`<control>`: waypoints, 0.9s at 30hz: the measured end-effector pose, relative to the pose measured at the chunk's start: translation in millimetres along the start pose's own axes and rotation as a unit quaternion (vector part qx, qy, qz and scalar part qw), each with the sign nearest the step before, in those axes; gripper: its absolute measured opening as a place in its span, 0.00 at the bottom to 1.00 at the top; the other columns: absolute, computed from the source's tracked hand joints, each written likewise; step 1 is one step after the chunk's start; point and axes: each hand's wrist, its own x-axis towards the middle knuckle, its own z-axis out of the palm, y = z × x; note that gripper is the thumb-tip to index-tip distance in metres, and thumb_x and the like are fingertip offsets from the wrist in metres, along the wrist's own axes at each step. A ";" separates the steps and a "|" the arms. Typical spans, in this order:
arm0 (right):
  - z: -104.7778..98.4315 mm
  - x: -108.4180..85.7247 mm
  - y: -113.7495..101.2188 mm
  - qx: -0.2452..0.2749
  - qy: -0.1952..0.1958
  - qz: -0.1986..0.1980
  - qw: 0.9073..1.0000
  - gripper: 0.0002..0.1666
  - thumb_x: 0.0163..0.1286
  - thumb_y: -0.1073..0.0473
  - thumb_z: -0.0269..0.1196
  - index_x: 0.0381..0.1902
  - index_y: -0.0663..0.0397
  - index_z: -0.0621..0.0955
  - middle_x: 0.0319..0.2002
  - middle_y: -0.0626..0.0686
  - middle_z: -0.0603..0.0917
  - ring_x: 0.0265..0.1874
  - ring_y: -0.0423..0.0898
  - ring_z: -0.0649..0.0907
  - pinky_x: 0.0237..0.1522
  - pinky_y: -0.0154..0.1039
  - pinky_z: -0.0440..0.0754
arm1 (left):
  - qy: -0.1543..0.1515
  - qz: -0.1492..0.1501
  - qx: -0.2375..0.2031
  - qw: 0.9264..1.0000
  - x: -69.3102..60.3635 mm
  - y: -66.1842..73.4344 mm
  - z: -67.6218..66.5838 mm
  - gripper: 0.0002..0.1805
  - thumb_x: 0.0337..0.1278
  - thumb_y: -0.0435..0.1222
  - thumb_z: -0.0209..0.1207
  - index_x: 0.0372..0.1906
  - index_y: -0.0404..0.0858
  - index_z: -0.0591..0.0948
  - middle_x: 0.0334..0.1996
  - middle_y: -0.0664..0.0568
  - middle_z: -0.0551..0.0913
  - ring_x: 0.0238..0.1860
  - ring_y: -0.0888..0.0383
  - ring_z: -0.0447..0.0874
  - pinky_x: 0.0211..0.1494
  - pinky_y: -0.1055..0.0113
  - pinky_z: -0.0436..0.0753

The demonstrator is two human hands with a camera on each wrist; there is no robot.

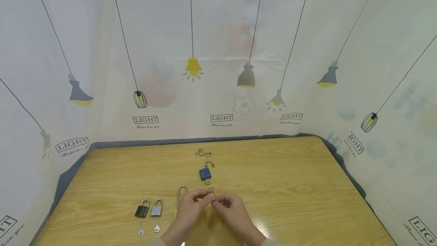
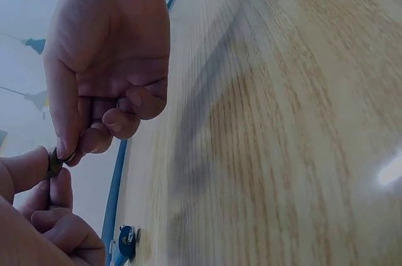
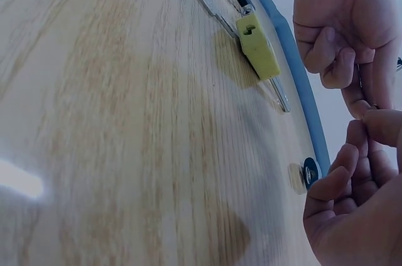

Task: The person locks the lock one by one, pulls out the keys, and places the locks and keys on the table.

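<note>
While pinched by left hand (image 1: 190, 207) and right hand (image 1: 233, 210), metal piece (image 2: 54, 164) inside table edges (image 1: 266, 142)

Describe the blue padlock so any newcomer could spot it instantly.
On the wooden table, look beyond the left hand and right hand. The blue padlock lies there, shackle open, key at its base; its colour sets it apart from the black padlock and silver padlock.

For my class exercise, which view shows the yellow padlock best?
Right wrist: the yellow padlock shows its body plainly. In the head view, the left hand hides most of its body; the left wrist view lacks it.
</note>
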 end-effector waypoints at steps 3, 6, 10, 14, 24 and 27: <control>0.4 -0.3 -0.6 0.003 0.001 0.006 1.000 0.14 0.66 0.54 0.64 0.39 0.62 0.83 0.33 0.49 0.83 0.31 0.38 0.77 0.34 0.29 0.75 | 0.005 -0.005 -0.001 1.000 -0.3 -0.2 0.7 0.19 0.53 0.48 0.67 0.47 0.41 0.85 0.48 0.52 0.85 0.43 0.57 0.73 0.43 0.67 0.71; 0.6 -0.2 -1.1 0.006 0.000 0.011 1.000 0.14 0.66 0.54 0.64 0.39 0.63 0.83 0.32 0.49 0.82 0.31 0.38 0.77 0.34 0.30 0.75 | 0.012 -0.006 0.000 1.000 0.0 -0.8 1.7 0.18 0.53 0.47 0.67 0.45 0.41 0.85 0.47 0.53 0.85 0.43 0.57 0.73 0.42 0.67 0.70; 1.3 -1.4 -4.1 0.015 0.000 0.019 1.000 0.15 0.66 0.54 0.64 0.39 0.63 0.82 0.32 0.49 0.83 0.32 0.39 0.77 0.34 0.30 0.75 | 0.021 -0.004 0.001 1.000 0.7 -1.6 2.9 0.17 0.53 0.47 0.67 0.44 0.42 0.86 0.46 0.54 0.85 0.43 0.57 0.73 0.43 0.67 0.70; 1.4 -3.1 -8.1 0.020 0.001 0.024 1.000 0.16 0.66 0.54 0.64 0.38 0.65 0.82 0.33 0.50 0.84 0.33 0.39 0.79 0.36 0.32 0.76 | 0.026 -0.003 0.001 1.000 0.6 -1.8 3.9 0.16 0.54 0.47 0.67 0.43 0.42 0.86 0.45 0.54 0.85 0.43 0.57 0.73 0.42 0.67 0.70; 1.2 -3.8 -11.6 0.024 0.000 0.043 0.999 0.15 0.65 0.55 0.64 0.37 0.65 0.81 0.29 0.45 0.80 0.32 0.40 0.77 0.35 0.33 0.75 | 0.019 0.002 -0.001 1.000 -1.3 -2.7 4.1 0.16 0.55 0.47 0.66 0.44 0.42 0.86 0.45 0.54 0.84 0.44 0.57 0.73 0.43 0.66 0.70; 0.8 -3.2 -11.3 0.025 -0.003 0.044 0.999 0.15 0.65 0.55 0.64 0.36 0.64 0.81 0.28 0.45 0.80 0.33 0.41 0.77 0.35 0.33 0.75 | 0.019 0.001 -0.002 1.000 -1.6 -3.4 4.4 0.16 0.55 0.48 0.66 0.44 0.42 0.86 0.47 0.54 0.84 0.44 0.57 0.73 0.43 0.66 0.70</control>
